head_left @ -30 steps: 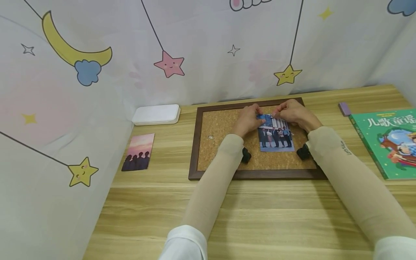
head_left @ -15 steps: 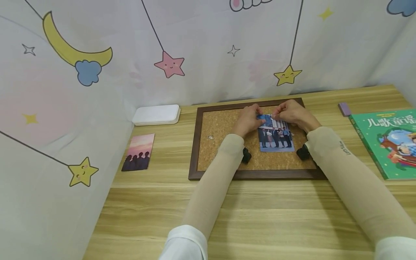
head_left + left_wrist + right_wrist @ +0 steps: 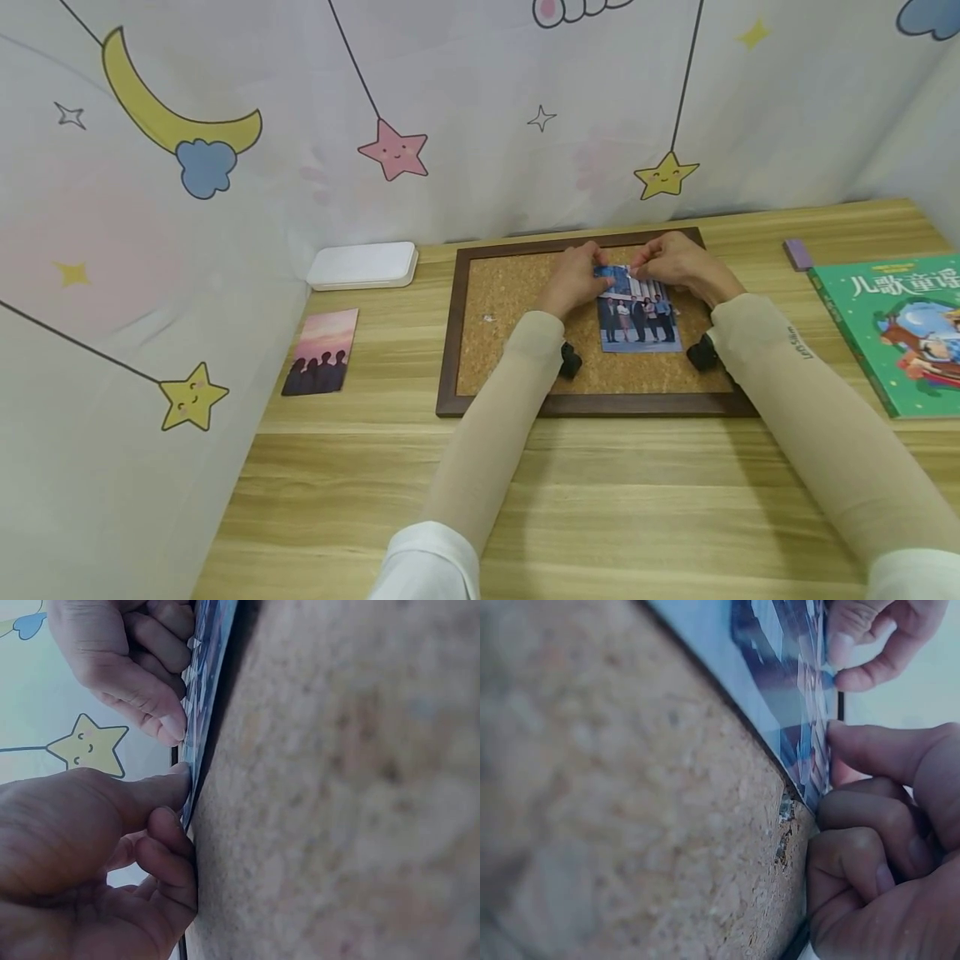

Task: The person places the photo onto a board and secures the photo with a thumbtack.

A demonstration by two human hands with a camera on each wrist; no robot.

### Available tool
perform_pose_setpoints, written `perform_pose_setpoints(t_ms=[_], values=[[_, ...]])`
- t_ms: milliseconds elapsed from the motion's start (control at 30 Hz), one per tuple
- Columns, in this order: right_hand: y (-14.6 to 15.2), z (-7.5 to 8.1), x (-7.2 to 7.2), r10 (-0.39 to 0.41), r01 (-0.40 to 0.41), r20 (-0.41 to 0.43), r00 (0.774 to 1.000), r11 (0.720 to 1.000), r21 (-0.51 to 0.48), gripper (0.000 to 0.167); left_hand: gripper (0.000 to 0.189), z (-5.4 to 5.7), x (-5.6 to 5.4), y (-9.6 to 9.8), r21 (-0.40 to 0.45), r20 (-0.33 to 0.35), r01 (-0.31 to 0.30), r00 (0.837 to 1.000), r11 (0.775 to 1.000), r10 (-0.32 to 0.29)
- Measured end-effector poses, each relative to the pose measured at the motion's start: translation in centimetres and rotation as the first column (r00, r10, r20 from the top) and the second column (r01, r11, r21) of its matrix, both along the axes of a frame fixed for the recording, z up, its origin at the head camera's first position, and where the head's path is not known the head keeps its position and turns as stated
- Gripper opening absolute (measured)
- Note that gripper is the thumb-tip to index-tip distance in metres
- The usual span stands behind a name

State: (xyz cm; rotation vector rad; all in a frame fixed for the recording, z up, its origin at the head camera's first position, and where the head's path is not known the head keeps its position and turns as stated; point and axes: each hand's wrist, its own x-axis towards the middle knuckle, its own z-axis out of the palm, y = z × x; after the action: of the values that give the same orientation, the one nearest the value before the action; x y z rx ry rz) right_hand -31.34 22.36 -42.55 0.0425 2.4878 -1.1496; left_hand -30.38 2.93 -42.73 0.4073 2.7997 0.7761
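A photo (image 3: 639, 321) of several people in front of a building lies on the brown-framed cork board (image 3: 525, 379). My left hand (image 3: 572, 279) pinches its upper left corner, thumb on the print. In the left wrist view, the left hand (image 3: 97, 847) has its curled fingers against the cork by the photo's edge. Close beside it, my right hand (image 3: 678, 265) has thumb and index fingertip together at the photo's top edge, around a small pale thing mostly hidden by the fingers; I cannot tell its kind. In the right wrist view, the right hand's other fingers (image 3: 855, 847) are curled near the cork.
Left of the board lies a sunset picture (image 3: 321, 352) with dark silhouettes, below a white case (image 3: 363, 266). A green book (image 3: 892, 333) and a purple block (image 3: 797, 255) lie at the right. A small shiny spot (image 3: 488, 317) shows on the cork. A patterned curtain (image 3: 480, 100) hangs behind.
Both hands stay at the photo's top edge with hardly any movement. The head view has shifted very slightly.
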Motion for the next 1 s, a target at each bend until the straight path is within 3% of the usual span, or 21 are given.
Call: perform_pose_setpoints(t_ms=[200,333,400,500,567,633,767,1000], values=[[-0.3,0.2,0.0,-0.003,0.003,0.015,1.0,1.0,0.007,0.02,0.031,0.3,0.2,-0.3,0.009,0.005,0.018,1.0,1.0,-0.018],[-0.5,0.4,0.1,0.003,-0.003,0.019,1.0,1.0,0.006,0.021,0.036,0.6,0.3,-1.1,0.033,0.024,0.071,0.997,0.997,-0.072],[-0.4,0.4,0.2,0.003,-0.003,0.026,1.0,1.0,-0.003,0.022,0.042,0.9,0.4,-1.7,0.097,0.076,0.099,0.991,0.99,-0.107],[-0.1,0.4,0.6,0.008,-0.008,0.025,1.0,1.0,-0.028,0.025,0.053,1.3,0.5,-2.8,0.202,0.184,0.122,0.97,0.972,-0.16],[0.2,0.4,0.8,0.009,-0.009,0.016,1.0,0.999,-0.052,0.026,0.059,1.6,0.6,-3.7,0.24,0.213,0.127,0.96,0.962,-0.18],[0.3,0.5,1.1,0.017,-0.017,0.001,1.0,0.998,-0.067,0.027,0.061,1.9,0.7,-4.7,0.253,0.212,0.14,0.957,0.957,-0.196],[0.5,0.7,1.7,0.046,-0.049,-0.038,0.998,0.995,-0.087,0.028,0.061,2.7,1.1,-7.4,0.23,0.142,0.159,0.97,0.96,-0.195],[2.4,1.5,3.4,0.067,-0.074,-0.075,0.995,0.992,-0.106,0.03,0.061,4.6,2.7,-13.0,0.198,0.089,0.127,0.985,0.972,-0.147]])
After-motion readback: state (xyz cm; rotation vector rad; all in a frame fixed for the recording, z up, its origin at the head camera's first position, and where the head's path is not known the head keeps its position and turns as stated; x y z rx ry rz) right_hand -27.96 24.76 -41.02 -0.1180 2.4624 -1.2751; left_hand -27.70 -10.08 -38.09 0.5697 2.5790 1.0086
